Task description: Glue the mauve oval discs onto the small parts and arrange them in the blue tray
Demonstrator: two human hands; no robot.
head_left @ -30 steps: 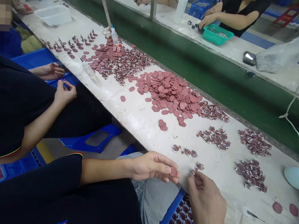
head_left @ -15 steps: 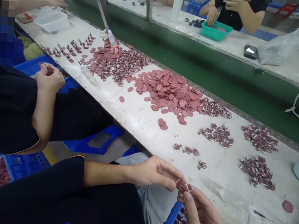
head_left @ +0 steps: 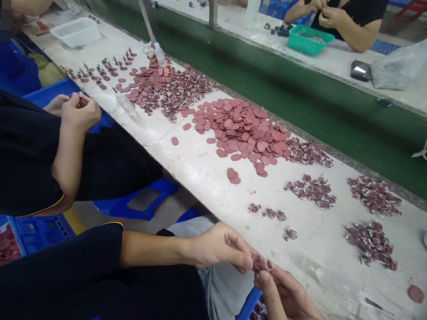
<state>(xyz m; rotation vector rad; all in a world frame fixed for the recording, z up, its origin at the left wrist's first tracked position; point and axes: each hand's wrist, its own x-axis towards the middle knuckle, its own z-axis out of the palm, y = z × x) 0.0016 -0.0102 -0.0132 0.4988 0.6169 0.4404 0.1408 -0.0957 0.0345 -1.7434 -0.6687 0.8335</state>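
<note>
Between my two hands is a small dark reddish-brown figure piece (head_left: pixel 260 264) with white and orange bits; its exact kind is hard to make out. My left hand (head_left: pixel 226 246) pinches its left side between thumb and fingers. From the lower right, my right hand (head_left: pixel 287 295) grips the other side, thumb on top. Just beyond my hands on the table lie a single similar small piece (head_left: pixel 290 234) and a short row of such pieces (head_left: pixel 270 213). Below my right hand a blue crate (head_left: pixel 243 314) holds more dark red pieces.
A heap of flat reddish oval discs (head_left: pixel 242 128) covers mid-table. Piles of small figure pieces (head_left: pixel 374 194) lie to the right, near a clear fine-tipped bottle (head_left: pixel 336 281). At left, a co-worker's hands (head_left: pixel 78 110) hold something small. A green basket (head_left: pixel 309 41) stands across the channel.
The piece has turned slightly between my fingers, with both hands still on it. Across the channel, a co-worker's hand has left the green basket and joined the other. The left co-worker's hands have shifted right.
</note>
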